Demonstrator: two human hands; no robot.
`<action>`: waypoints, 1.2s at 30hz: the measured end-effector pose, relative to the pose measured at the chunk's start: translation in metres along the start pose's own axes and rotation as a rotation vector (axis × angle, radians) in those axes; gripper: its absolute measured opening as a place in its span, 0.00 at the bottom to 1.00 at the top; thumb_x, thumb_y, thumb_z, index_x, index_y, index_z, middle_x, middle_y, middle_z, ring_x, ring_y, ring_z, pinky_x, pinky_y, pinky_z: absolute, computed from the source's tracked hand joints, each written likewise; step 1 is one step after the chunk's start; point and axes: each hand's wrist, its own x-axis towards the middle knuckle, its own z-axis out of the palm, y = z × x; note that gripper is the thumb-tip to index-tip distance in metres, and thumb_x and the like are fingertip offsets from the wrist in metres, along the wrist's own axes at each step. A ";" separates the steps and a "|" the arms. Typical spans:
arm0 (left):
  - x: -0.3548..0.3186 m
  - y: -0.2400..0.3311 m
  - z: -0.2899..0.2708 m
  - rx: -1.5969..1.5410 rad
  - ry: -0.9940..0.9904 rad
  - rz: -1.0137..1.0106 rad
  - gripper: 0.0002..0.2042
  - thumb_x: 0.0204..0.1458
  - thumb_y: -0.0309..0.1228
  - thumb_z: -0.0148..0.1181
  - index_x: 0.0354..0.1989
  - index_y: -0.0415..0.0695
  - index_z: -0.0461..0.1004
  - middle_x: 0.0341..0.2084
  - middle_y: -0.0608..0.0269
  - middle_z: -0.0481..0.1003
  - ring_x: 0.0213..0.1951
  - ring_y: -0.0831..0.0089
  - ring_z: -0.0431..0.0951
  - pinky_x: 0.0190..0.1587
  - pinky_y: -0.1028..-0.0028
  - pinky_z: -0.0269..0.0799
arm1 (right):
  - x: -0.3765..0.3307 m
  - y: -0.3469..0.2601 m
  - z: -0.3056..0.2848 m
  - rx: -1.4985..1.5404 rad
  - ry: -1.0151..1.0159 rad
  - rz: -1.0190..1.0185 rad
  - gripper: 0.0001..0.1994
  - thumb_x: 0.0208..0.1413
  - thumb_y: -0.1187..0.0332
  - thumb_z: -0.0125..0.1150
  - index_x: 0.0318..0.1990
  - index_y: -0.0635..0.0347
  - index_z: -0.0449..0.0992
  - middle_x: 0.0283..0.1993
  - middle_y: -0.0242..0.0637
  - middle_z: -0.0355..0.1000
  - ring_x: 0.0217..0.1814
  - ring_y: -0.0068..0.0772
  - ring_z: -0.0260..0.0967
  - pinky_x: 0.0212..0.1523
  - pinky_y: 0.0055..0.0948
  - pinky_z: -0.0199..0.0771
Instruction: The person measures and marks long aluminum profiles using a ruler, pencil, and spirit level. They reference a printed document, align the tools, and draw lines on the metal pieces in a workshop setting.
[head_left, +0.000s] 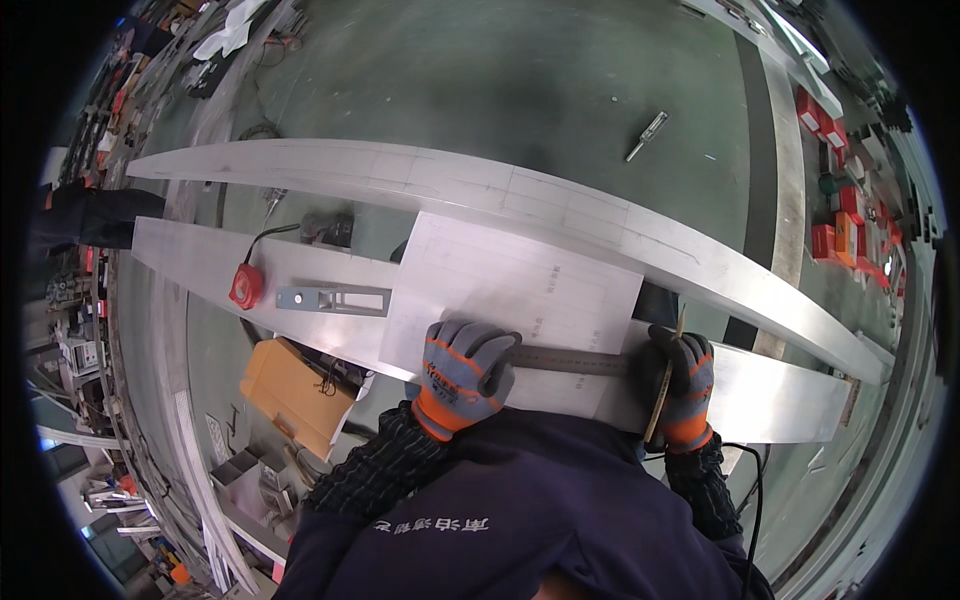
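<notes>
- Head cam, wide fisheye view down at a workpiece & 2 gloved hands; gloves gray w/ orange cuffs.
- L hand [463,372], just below ctr of frame: fingers curled at the L end of a ruler [575,362]; can't tell if it grips or presses.
- R hand [685,380], lower R of ctr: fingers closed on a thin tan stick [661,400], slanting near-vertical, at the ruler's R end.
- Ruler: dark, flat, approx. horizontal btwn the hands, over the lower part of a pale sheet [500,280] at ctr.
- Sheet lies on the lower bar [770,390], silvery; a 2nd, upper bar [480,180] arcs across the frame above it.
- L of ctr, on the lower bar: red tape measure [247,286] & gray slotted plate [335,300].
- Lower L: open cardboard box [290,395].
- Upper R: screwdriver [648,136] on green floor [480,80].
</notes>
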 end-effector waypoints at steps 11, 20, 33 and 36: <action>-0.006 -0.003 0.002 0.034 -0.037 0.013 0.18 0.42 0.29 0.68 0.46 0.47 0.80 0.44 0.57 0.78 0.45 0.54 0.76 0.49 0.55 0.72 | -0.002 0.001 0.001 0.018 0.015 -0.001 0.20 0.48 0.76 0.65 0.52 0.58 0.82 0.40 0.39 0.79 0.44 0.49 0.75 0.49 0.47 0.73; -0.003 -0.001 0.001 0.027 -0.018 0.021 0.19 0.40 0.26 0.67 0.45 0.47 0.81 0.42 0.58 0.77 0.44 0.53 0.76 0.48 0.56 0.71 | -0.004 0.005 0.004 0.009 0.009 -0.017 0.20 0.49 0.76 0.65 0.53 0.59 0.81 0.43 0.42 0.79 0.44 0.49 0.75 0.49 0.46 0.73; -0.001 -0.001 0.003 0.018 0.006 0.033 0.18 0.41 0.25 0.66 0.45 0.47 0.81 0.41 0.60 0.79 0.43 0.54 0.76 0.48 0.56 0.71 | -0.005 0.003 -0.002 0.003 -0.048 0.006 0.21 0.49 0.74 0.65 0.53 0.61 0.80 0.47 0.44 0.81 0.46 0.52 0.76 0.52 0.46 0.74; 0.000 0.003 0.001 0.030 0.003 0.012 0.17 0.41 0.25 0.65 0.44 0.47 0.82 0.39 0.60 0.79 0.43 0.54 0.76 0.47 0.56 0.71 | -0.008 0.001 -0.011 0.120 -0.062 -0.060 0.19 0.49 0.75 0.65 0.52 0.64 0.79 0.51 0.48 0.81 0.48 0.54 0.77 0.53 0.48 0.75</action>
